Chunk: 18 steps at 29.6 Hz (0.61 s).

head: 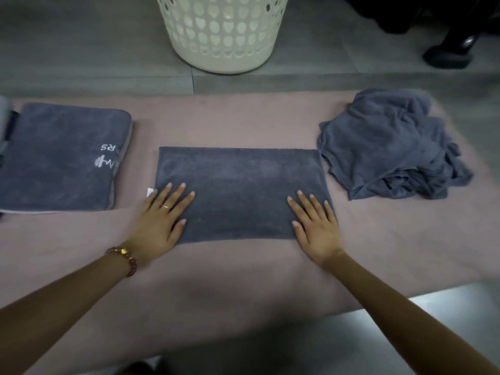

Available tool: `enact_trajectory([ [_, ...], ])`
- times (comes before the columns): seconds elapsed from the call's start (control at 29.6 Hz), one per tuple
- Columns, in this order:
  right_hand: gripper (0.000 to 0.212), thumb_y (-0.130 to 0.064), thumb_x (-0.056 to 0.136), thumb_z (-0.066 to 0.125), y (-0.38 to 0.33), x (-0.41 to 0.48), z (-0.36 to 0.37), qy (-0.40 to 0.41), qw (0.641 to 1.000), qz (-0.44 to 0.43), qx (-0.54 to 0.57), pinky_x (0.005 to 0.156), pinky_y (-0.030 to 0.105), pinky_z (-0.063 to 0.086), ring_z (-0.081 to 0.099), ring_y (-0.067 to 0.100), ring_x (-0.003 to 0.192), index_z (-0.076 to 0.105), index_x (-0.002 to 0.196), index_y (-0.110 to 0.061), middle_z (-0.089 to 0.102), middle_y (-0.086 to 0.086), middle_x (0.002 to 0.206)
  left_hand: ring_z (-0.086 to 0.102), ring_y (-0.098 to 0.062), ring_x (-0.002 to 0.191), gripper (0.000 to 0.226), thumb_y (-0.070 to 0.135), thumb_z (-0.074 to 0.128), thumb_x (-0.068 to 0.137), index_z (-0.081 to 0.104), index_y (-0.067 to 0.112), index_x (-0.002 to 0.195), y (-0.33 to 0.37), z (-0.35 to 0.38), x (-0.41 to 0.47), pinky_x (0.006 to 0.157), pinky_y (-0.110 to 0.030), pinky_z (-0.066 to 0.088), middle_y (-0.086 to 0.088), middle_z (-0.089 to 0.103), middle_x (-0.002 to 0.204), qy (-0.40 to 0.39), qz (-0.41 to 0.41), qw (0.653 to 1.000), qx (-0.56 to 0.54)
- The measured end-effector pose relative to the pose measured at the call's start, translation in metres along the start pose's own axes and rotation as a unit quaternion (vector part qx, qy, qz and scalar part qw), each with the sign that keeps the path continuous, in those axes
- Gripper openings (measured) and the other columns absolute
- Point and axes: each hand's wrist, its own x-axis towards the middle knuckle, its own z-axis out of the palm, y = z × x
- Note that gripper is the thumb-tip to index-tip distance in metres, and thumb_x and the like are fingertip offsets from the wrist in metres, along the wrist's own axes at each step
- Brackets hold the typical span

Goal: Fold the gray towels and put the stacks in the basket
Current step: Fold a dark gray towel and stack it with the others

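A gray towel [240, 190], folded into a long rectangle, lies flat in the middle of the pink-covered table [243, 272]. My left hand [162, 220] presses flat on its near left corner, fingers straight and spread. My right hand [315, 223] presses flat on its near right corner the same way. A stack of folded gray towels [62, 158] with a white logo sits at the left. A crumpled heap of unfolded gray towels [392, 147] lies at the right. The cream perforated basket [221, 33] stands on the floor beyond the table.
The table's far edge runs just behind the towels, with gray floor tiles beyond. A dark shoe and dark clothing [449, 52] show at the top right. Bare pink cloth lies between me and the towel.
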Motion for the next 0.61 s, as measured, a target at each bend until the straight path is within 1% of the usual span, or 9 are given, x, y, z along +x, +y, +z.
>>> enact_trajectory([
  [0.07,0.057,-0.045,0.093,0.020,0.011,-0.002,-0.003,-0.001,0.999,0.032,0.015,0.115,0.039,0.004,0.024,0.022,0.142,0.019,0.148,-0.031,0.023,-0.003,0.155,0.020,-0.031,0.141,0.059,0.042,0.026,0.092,0.029,0.020,0.147,-0.003,-0.003,0.000,0.113,-0.048,0.010,-0.009,0.028,0.153,-0.014,-0.014,1.000,-0.010],
  [0.14,0.064,-0.054,0.089,0.011,0.010,0.004,-0.009,-0.012,0.999,0.046,0.018,0.116,0.036,-0.005,0.011,0.017,0.146,0.011,0.149,-0.033,0.011,-0.005,0.158,0.012,-0.034,0.143,0.064,0.050,0.023,0.091,0.022,0.022,0.149,-0.002,-0.006,0.006,0.111,-0.054,-0.001,-0.009,0.019,0.156,-0.031,-0.037,0.999,-0.007],
  [0.2,0.072,-0.061,0.084,0.005,0.008,0.019,-0.016,-0.013,0.999,0.041,0.019,0.116,0.036,-0.009,0.003,0.016,0.147,0.008,0.150,-0.032,0.005,-0.005,0.159,0.007,-0.036,0.143,0.070,0.058,0.019,0.088,0.020,0.024,0.149,-0.003,-0.009,0.019,0.110,-0.054,-0.011,-0.009,0.013,0.157,-0.037,-0.033,0.999,0.010],
  [0.24,0.074,-0.062,0.082,0.003,0.006,0.030,-0.021,-0.014,0.999,0.031,0.017,0.116,0.036,-0.009,0.001,0.016,0.147,0.006,0.150,-0.031,0.003,-0.005,0.159,0.007,-0.037,0.144,0.072,0.061,0.018,0.087,0.020,0.025,0.149,-0.005,-0.010,0.028,0.110,-0.056,-0.009,-0.009,0.012,0.157,-0.044,-0.035,0.998,0.006],
  [0.3,0.077,-0.063,0.079,-0.002,0.004,0.054,-0.027,-0.029,0.999,0.005,0.014,0.115,0.034,-0.012,-0.002,0.016,0.147,0.002,0.150,-0.032,0.000,-0.005,0.159,0.007,-0.038,0.144,0.074,0.063,0.016,0.085,0.018,0.028,0.149,-0.013,-0.012,0.052,0.109,-0.062,0.003,-0.007,0.012,0.158,-0.052,-0.051,0.997,-0.006],
  [0.37,0.073,-0.064,0.083,0.000,0.006,0.078,-0.027,-0.061,0.998,0.011,0.015,0.115,0.033,-0.012,-0.005,0.016,0.146,-0.004,0.149,-0.032,-0.006,-0.005,0.159,0.009,-0.039,0.143,0.076,0.065,0.013,0.083,0.019,0.028,0.149,-0.021,-0.013,0.073,0.108,-0.062,0.012,-0.003,0.014,0.158,-0.052,-0.078,0.995,-0.017],
  [0.44,0.063,-0.058,0.095,0.012,0.010,0.091,-0.024,-0.072,0.995,0.072,0.013,0.116,0.033,-0.010,-0.007,0.015,0.146,-0.006,0.149,-0.032,-0.009,-0.003,0.159,0.011,-0.039,0.143,0.079,0.064,0.014,0.081,0.022,0.026,0.149,-0.028,-0.013,0.084,0.108,-0.060,0.016,-0.002,0.018,0.157,-0.049,-0.107,0.992,-0.039],
  [0.51,0.062,-0.052,0.098,0.021,0.012,0.095,-0.023,-0.044,0.987,0.151,0.038,0.117,0.033,-0.008,-0.008,0.016,0.146,-0.005,0.150,-0.028,-0.009,-0.001,0.159,0.010,-0.038,0.143,0.081,0.065,0.014,0.079,0.023,0.025,0.149,-0.031,-0.010,0.085,0.108,-0.059,0.016,-0.002,0.019,0.157,-0.044,-0.115,0.991,-0.043],
  [0.61,0.064,-0.047,0.099,0.026,0.009,0.099,-0.026,-0.026,0.980,0.183,0.080,0.116,0.032,-0.007,-0.007,0.017,0.146,-0.002,0.151,-0.021,-0.008,0.001,0.159,0.000,-0.033,0.145,0.084,0.068,0.008,0.076,0.011,0.030,0.150,-0.030,-0.012,0.090,0.108,-0.061,0.009,0.002,0.006,0.159,-0.061,-0.127,0.989,-0.042],
])
